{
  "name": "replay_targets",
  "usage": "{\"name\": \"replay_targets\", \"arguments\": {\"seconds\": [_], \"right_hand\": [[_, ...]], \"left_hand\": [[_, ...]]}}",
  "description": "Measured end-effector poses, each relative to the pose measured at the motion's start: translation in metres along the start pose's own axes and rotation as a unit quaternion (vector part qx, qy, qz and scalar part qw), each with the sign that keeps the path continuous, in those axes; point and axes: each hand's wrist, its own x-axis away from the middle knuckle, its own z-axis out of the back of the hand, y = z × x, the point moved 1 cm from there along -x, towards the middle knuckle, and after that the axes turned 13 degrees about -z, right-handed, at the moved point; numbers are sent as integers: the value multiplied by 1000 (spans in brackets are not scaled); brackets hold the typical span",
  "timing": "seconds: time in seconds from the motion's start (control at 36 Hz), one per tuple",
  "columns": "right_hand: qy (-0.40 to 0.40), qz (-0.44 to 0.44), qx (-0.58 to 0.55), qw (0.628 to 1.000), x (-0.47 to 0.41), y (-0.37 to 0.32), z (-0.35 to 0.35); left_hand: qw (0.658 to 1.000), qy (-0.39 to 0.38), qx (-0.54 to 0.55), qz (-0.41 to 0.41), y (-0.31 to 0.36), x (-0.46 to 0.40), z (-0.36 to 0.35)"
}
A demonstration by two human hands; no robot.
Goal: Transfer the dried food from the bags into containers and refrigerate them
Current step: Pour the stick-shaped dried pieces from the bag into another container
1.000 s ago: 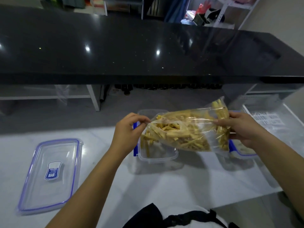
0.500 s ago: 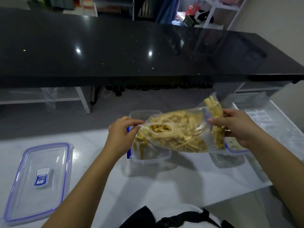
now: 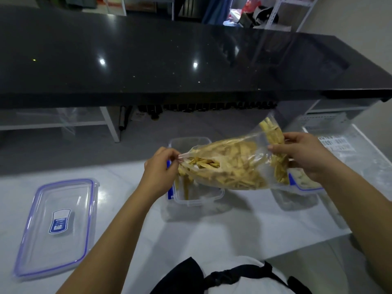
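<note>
Gripping one bag of dried strips, both hands: left, right; two containers, one lid

Home kitchen (black counter, storage shelves)

A long black glossy countertop spans the background, ceiling lights mirrored in it. Beneath it — a white shelf frame and a row of dark bottles.
</note>
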Motion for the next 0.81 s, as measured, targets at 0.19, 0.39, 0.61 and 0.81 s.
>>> {"name": "replay_targets", "arguments": {"seconds": [0.19, 0.39, 0.61, 0.81], "right_hand": [[0, -6, -17, 1000, -1, -1, 0], [17, 10, -20, 1000, 2, -1, -2], [17, 18, -20, 999, 7, -1, -1], [26, 28, -23, 999, 6, -8, 5]], "left_hand": [[1000, 7, 18, -10, 0, 1, -3], [999, 8, 22, -23, 3, -1, -5], [999, 9, 31, -17, 6, -3, -3], [999, 11, 35, -39, 8, -1, -5]]}}
